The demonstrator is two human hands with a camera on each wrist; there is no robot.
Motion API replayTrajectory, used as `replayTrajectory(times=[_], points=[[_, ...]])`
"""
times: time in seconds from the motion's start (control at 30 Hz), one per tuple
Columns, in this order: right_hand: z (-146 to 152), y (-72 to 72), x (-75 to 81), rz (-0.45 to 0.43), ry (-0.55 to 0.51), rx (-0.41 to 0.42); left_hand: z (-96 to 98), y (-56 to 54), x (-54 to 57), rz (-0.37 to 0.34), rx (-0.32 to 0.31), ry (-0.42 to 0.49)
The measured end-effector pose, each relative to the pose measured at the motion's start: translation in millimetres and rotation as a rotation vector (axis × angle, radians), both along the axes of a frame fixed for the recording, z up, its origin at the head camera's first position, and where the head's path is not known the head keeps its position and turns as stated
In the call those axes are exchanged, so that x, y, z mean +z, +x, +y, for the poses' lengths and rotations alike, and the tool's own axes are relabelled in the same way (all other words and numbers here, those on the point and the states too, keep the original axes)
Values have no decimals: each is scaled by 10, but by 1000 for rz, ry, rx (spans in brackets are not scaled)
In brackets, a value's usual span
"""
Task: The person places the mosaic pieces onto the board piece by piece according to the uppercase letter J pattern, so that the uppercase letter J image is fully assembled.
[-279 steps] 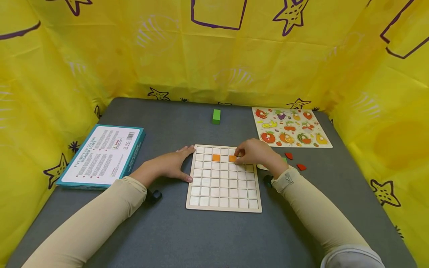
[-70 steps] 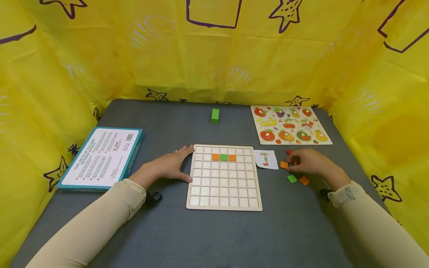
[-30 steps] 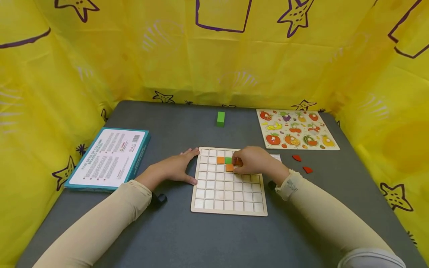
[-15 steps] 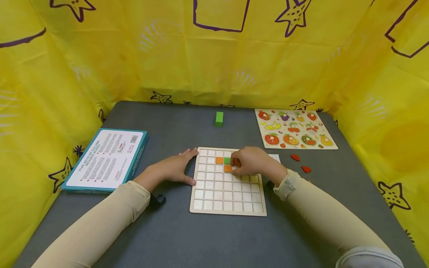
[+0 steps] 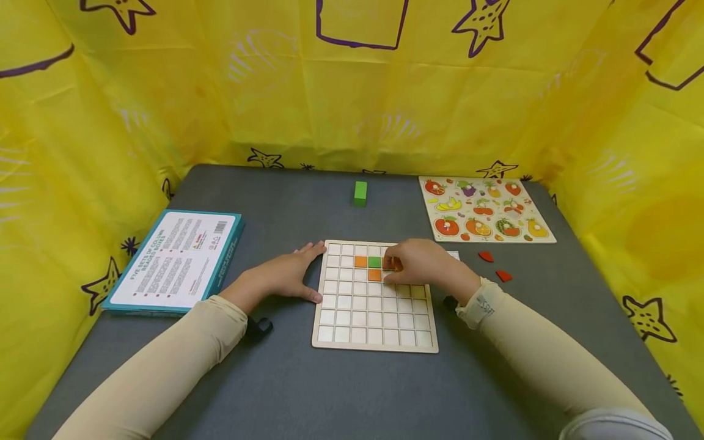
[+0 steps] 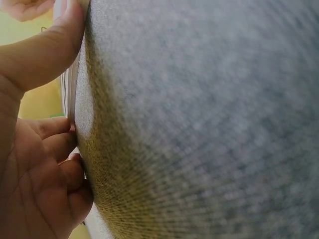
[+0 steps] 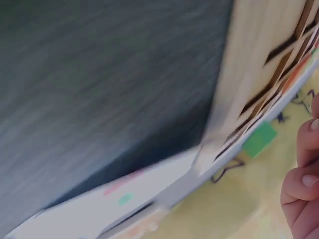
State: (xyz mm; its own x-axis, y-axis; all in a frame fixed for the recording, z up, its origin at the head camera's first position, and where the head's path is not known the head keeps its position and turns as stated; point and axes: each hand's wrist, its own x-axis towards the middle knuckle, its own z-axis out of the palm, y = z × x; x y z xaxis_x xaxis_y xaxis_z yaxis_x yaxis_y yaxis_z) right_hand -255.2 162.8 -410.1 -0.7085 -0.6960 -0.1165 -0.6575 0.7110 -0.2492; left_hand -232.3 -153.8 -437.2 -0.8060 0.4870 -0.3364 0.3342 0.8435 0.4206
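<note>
The wooden grid board point(image 5: 352, 343) lies on the dark table. Along its left edge rests my left hand point(image 5: 283, 275), thumb spread from the fingers; the left wrist view shows thumb and fingertips right at the board's edge. Two orange tiles show uncovered, one orange tile point(image 5: 360, 261) left of a green tile point(image 5: 374, 262) and another orange tile point(image 5: 374, 275) just below the green one. My right hand point(image 5: 422, 263) hovers at the board's upper right, fingers bent, thumb and forefinger apart, no tile visible between them. It partly hides a further orange tile point(image 5: 389, 264).
A paper pattern card point(image 5: 454, 255) is mostly hidden behind the right hand. Two red pieces point(image 5: 486, 256) lie right of it. Behind stands a fruit puzzle board point(image 5: 489, 211), with a green block point(image 5: 360, 194) at the back. A teal box point(image 5: 173, 263) lies left; yellow curtains surround the table.
My right hand went from the loose tiles to the board with an orange tile, laid it under the green one, then drew slightly right, off it. The left hand stayed at the edge.
</note>
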Motion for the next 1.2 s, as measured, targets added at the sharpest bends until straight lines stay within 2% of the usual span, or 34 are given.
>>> replayTrajectory(times=[0.13,0.27,0.5,0.67,0.83,1.2], points=[[348,59,37,-22,-14,-54,-3,9,9,-6,6,4],[859,166,56,-78,-40,-119,-9,14,17,-9,9,8],[1723,420,46,-262,-139,-334,-31,34,55,-11,12,3],[2137,579,10,-288,-144,-386,-21,26,41,-7,4,10],[2323,670,-28,-276,-136,-381,-10,25,44,-15,9,8],[2302,650,-123,-234,-157,-349,-7,11,36,-29,4,15]])
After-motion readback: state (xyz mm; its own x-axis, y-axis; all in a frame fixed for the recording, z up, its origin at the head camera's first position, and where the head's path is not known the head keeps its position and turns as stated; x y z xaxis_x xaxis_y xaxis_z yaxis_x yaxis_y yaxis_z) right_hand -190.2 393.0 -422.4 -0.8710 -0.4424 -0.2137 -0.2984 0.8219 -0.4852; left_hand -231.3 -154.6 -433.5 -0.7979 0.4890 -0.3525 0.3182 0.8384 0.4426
